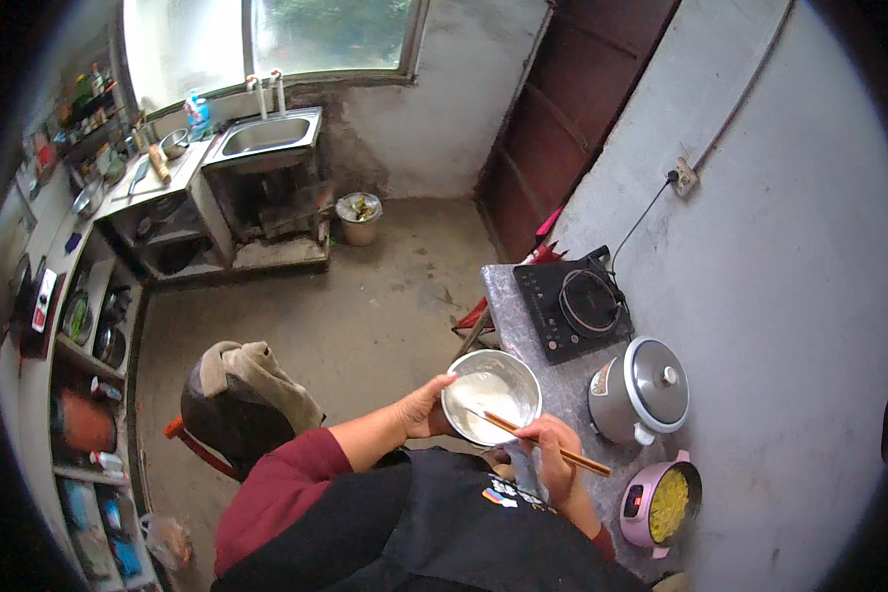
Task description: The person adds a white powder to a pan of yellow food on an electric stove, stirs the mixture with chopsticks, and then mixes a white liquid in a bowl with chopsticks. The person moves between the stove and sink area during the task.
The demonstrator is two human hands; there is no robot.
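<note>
My left hand (pixel 423 411) grips the near-left rim of a round metal bowl (pixel 519 370), its thumb over the edge. White powder or batter (pixel 481 399) lies in the bowl; I cannot tell whether it is dry or wet. Wooden chopsticks (pixel 581 460) are held in my right hand (pixel 559 451), their tips down in the white stuff. The bowl is held before my body, at the left edge of a grey marbled table (pixel 507 311).
On the table stand a black induction cooker (pixel 540 311), a grey rice cooker (pixel 614 407) and a pink electric pot (pixel 636 518) with yellow food (pixel 670 507). To the left is a stool-like seat with a cloth (pixel 244 370). Beyond are a sink (pixel 270 137) and a bin (pixel 359 229).
</note>
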